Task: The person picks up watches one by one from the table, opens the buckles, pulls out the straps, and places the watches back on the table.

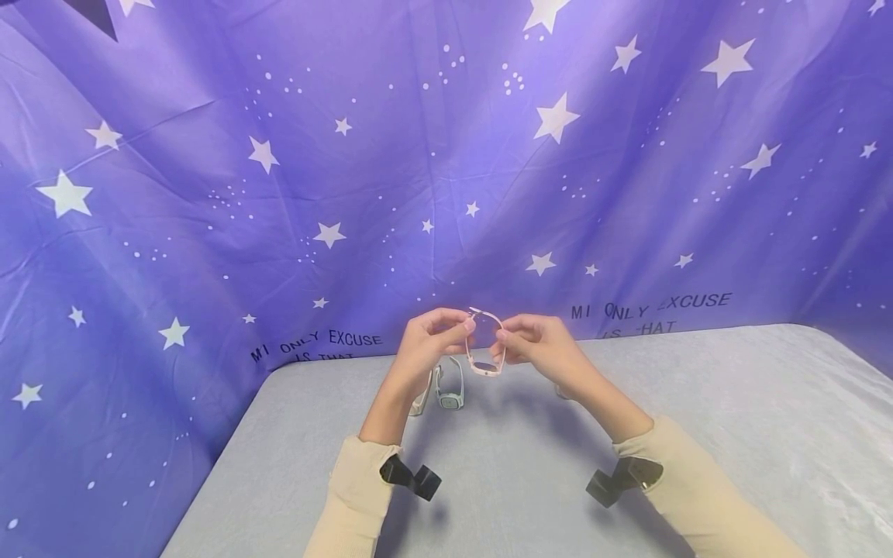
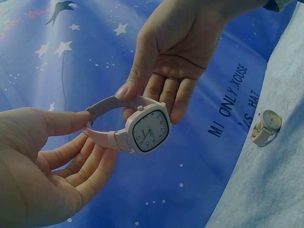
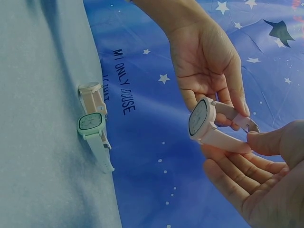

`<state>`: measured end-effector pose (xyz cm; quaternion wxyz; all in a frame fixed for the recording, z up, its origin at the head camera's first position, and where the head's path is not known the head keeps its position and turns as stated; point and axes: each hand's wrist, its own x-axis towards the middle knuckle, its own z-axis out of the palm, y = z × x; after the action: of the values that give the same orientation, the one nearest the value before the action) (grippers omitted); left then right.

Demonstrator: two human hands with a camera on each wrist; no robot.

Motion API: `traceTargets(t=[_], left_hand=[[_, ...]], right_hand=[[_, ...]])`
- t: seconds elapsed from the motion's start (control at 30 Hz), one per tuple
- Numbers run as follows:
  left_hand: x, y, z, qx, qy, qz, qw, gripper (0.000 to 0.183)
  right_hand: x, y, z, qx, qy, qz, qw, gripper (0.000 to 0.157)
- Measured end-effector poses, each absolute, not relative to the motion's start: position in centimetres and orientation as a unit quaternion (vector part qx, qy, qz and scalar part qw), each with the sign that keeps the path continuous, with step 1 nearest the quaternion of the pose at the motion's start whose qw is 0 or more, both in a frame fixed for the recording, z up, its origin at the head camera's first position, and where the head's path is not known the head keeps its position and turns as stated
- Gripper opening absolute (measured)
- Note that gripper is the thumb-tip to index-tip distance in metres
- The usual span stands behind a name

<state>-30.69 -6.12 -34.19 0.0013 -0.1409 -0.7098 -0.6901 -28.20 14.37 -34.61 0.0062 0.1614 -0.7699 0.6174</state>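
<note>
Both hands hold a pale pink wristwatch (image 1: pixel 486 370) up above the far side of the table. Its squarish dial (image 2: pixel 150 131) faces the left wrist camera, and its strap curves into a loop. My left hand (image 1: pixel 427 341) pinches one side of the strap between thumb and fingers. On the opposite side, my right hand (image 1: pixel 540 343) pinches the strap (image 3: pixel 225 141) with thumb and fingertips. Whether the buckle is fastened, I cannot tell.
A mint green watch (image 1: pixel 450 401) and a beige watch (image 3: pixel 89 96) stand side by side on the grey cloth-covered table (image 1: pixel 502 480). Another watch (image 2: pixel 266 127) with a round dial lies on the right, mostly behind the right forearm. A purple star-printed curtain (image 1: pixel 432 155) hangs behind.
</note>
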Motion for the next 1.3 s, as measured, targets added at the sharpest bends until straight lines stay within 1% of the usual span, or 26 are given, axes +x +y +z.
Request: traceTargets(t=[0.23,1.3], left_hand=[[-30.89,-6.24,-34.28,-0.142,-0.701,-0.699,0.005,0.022],[-30.94,-6.38,-34.24,-0.130,-0.698,-0.704,0.007,0.019]], right_hand=[[-28.24,14.41,-34.68,0.162,-0.770,0.617,0.007,0.027],[-28.40,14.43,-34.74,0.161,-0.762,0.627,0.012,0.022]])
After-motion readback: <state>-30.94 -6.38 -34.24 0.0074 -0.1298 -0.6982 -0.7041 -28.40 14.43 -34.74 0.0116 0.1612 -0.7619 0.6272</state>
